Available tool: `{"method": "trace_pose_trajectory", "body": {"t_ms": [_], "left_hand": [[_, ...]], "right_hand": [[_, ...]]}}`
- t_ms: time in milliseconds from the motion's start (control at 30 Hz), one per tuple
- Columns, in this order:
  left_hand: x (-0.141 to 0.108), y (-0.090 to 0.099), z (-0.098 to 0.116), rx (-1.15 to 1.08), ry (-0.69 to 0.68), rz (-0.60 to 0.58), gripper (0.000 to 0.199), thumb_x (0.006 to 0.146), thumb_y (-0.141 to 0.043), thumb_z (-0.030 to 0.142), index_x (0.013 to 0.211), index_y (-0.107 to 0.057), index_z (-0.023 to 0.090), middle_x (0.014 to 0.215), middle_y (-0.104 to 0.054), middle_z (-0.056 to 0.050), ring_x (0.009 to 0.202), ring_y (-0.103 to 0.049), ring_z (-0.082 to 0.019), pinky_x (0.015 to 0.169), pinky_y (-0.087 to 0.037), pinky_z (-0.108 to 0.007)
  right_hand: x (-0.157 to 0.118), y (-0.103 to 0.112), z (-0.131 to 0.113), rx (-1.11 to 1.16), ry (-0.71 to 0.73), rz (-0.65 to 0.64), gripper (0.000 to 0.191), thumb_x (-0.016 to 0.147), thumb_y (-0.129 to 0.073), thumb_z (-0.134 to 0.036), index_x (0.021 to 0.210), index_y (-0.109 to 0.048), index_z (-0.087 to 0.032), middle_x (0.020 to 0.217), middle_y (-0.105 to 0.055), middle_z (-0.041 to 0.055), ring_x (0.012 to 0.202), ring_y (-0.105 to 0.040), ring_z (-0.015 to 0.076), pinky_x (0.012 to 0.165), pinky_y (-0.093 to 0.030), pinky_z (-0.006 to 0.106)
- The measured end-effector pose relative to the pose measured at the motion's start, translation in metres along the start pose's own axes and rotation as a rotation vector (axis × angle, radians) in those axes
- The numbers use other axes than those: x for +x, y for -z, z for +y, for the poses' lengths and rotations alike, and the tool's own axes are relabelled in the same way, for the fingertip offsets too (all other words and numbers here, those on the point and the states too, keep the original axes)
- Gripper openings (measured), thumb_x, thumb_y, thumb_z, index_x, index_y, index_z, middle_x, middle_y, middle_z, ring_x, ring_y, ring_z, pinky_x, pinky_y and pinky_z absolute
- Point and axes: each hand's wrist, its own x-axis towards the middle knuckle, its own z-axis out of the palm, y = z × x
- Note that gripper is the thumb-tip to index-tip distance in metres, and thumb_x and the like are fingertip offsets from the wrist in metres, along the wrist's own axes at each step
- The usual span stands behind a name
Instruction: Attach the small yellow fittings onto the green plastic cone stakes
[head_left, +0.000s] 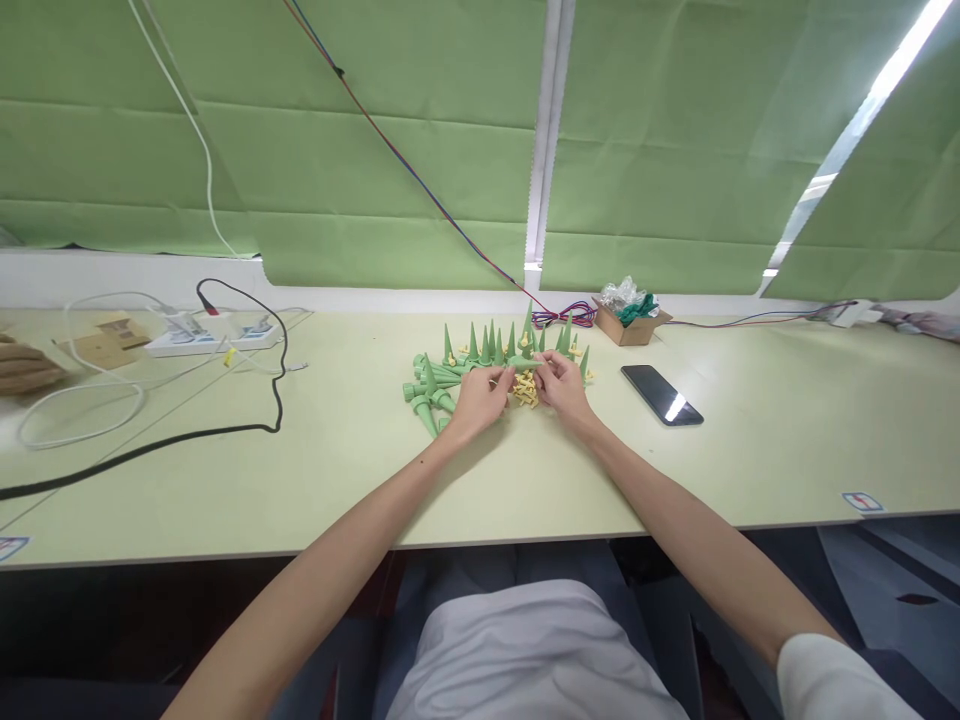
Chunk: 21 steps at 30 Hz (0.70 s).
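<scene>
A green plastic cone-shaped spike (525,362) lies roughly level between my two hands, its point toward the right. My left hand (482,397) is closed on its wide end, thumb and fingers pinching. At the pointed end, the fingers of my right hand (561,386) are pinched together; whether they also hold a small part is hidden. Just below sits a pile of small yellow plastic pieces (526,390). Behind my hands several green spikes (491,343) stand upright, some with yellow pieces at the base. More green spikes (424,412) lie loose by my left hand.
A black phone (661,394) lies right of my hands. Behind it stands a small cardboard box (634,330) with plastic and green material. At left are a white power strip (214,338), a black cable (279,400), cardboard pieces (105,347) and a brown bundled thing (26,366).
</scene>
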Motion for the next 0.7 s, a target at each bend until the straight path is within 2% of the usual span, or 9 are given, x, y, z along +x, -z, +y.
{"method": "trace_pose_trajectory", "body": {"t_ms": [133,233,533,700], "left_hand": [[0.0023,-0.0008,-0.0003,-0.218,0.144,-0.034,0.055,0.087,-0.05,0.064,0.074,-0.065,0.013,0.081,-0.07,-0.009,0.052,-0.061,-0.014,0.041,-0.047,-0.026],[0.0019,0.0003,0.0016,-0.275,0.189,-0.072,0.057,0.081,-0.057,0.068,0.075,-0.066,0.012,0.088,-0.071,-0.011,0.054,-0.062,-0.014,0.041,-0.05,-0.026],[-0.0016,0.0033,0.0073,-0.289,0.232,-0.102,0.058,0.071,-0.066,0.07,0.074,-0.067,0.012,0.087,-0.071,-0.012,0.058,-0.063,-0.016,0.043,-0.051,-0.026],[-0.0032,0.0053,0.0067,-0.219,0.143,-0.123,0.051,0.073,-0.067,0.065,0.073,-0.065,0.014,0.076,-0.069,-0.008,0.058,-0.063,-0.016,0.045,-0.05,-0.026]], "right_hand": [[-0.0009,-0.0003,-0.0017,-0.017,-0.005,-0.024,0.043,0.077,-0.067,-0.062,0.076,-0.052,-0.021,0.049,-0.042,-0.0081,0.035,-0.031,0.0057,0.034,-0.022,0.023],[-0.001,0.0,-0.0009,-0.007,-0.011,-0.046,0.043,0.077,-0.068,-0.062,0.076,-0.053,-0.021,0.05,-0.041,-0.0085,0.034,-0.03,0.0054,0.034,-0.022,0.022],[-0.001,0.0026,-0.0002,-0.026,-0.005,-0.06,0.042,0.078,-0.068,-0.06,0.074,-0.054,-0.021,0.051,-0.037,-0.0088,0.036,-0.029,0.0053,0.034,-0.024,0.022],[-0.0023,0.0024,-0.0036,-0.067,-0.013,-0.048,0.043,0.078,-0.067,-0.061,0.072,-0.054,-0.021,0.05,-0.041,-0.0068,0.038,-0.033,0.0069,0.035,-0.025,0.023]]}}
